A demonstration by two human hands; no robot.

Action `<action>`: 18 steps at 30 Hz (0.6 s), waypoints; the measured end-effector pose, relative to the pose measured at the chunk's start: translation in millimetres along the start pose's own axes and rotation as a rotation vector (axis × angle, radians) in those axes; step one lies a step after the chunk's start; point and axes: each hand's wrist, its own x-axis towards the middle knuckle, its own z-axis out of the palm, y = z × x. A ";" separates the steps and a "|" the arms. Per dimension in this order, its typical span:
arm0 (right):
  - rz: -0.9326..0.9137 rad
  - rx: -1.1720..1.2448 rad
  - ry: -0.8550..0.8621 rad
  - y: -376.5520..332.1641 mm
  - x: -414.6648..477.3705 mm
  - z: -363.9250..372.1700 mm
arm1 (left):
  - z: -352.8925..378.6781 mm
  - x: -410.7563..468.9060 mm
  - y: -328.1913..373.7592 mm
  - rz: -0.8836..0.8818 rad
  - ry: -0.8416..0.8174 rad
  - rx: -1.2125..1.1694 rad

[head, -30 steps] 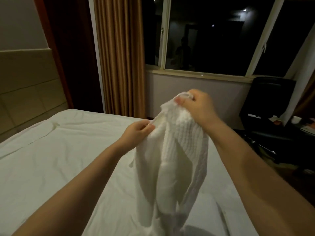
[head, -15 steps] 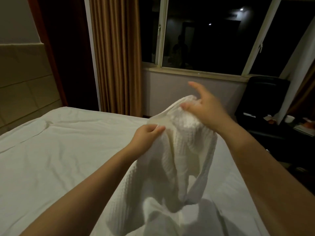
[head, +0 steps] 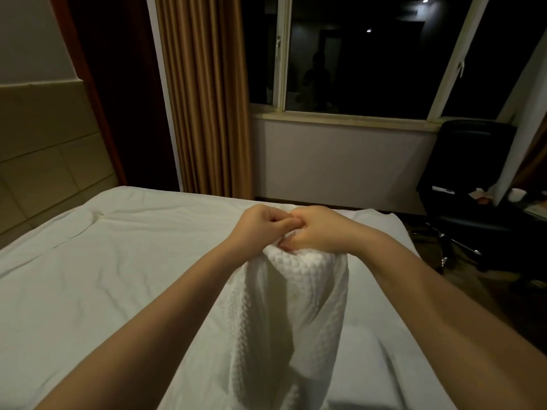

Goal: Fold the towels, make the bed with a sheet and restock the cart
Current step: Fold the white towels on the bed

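Step in hand: towel folding, early on. Waffle-weave towel hangs bunched from both hands, held up over the bed, w/ its lower part trailing down to the white sheet at the bottom of view. Left hand & right hand meet at the towel's top edge, knuckles touching. Fingers of both are curled in & pinching the fabric, w/ one right fingertip pressed into the weave. Which bit of edge each holds: can't tell, cloth hides it.

Judgement: prob two edges being brought together for a first fold, or the grip being sorted. Next move likely calls for sliding the hands apart along the top hem to find the corners, pulling taut so the towel hangs flat, then laying it on the sheet. Risk: the bunched middle ends up twisted. Bed looks sheeted; no cart in view. Beyond the bed: tan curtain, dark window, black office chair at right.
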 end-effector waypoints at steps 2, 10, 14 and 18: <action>0.016 -0.026 0.032 -2.1 0.7 -0.5 | -1.7 -5.9 -3.8 0.009 0.011 -0.078; 0.089 0.065 0.416 4.4 3.6 2.2 | -6.2 -30.9 -29.3 -0.042 -0.037 -0.181; 0.066 0.170 0.671 4.2 2.7 -15.6 | -3.3 -34.9 -44.7 -0.090 -0.087 -0.051; 0.099 0.232 0.824 16.4 -4.2 -39.3 | -3.0 -39.3 -64.8 -0.259 -0.159 0.185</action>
